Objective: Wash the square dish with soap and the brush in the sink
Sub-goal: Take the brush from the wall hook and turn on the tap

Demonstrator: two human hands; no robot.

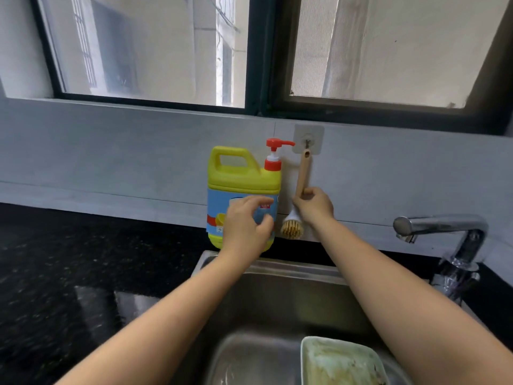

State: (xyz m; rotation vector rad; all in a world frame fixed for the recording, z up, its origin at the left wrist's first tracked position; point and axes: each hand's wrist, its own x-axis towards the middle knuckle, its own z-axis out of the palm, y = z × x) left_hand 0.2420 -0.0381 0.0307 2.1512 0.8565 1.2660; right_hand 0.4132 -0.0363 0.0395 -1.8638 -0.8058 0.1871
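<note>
Both bare forearms reached out straight over the brushed stainless-steel sink [277, 284], which was set into a speckled black stone countertop [69, 259] below a pale grey tiled wall [111, 157]. The left hand [244, 226] hovered in front of the big yellow plastic soap jug with a blue label and red pump [241, 179], fingers loosely curled and spread, thumb apart from them; whether it touched the label I could not tell, and it gripped nothing. The right hand [313, 207] was raised just beside it, fingers wrapped tightly round the lower part of the wooden-handled dish brush with a white neck and round tan bristle head [302, 173]. The brush hung upright against the wall, its top eyelet on a clear adhesive hook [308, 140], bristles facing outward just above the counter's back edge. A chrome tap [444, 229] stood at the right. Down in the sink basin, near the bottom edge of view, lay the pale square ceramic dish with rounded corners [341, 362], smeared with greenish-yellow residue, partly under the right forearm.
</note>
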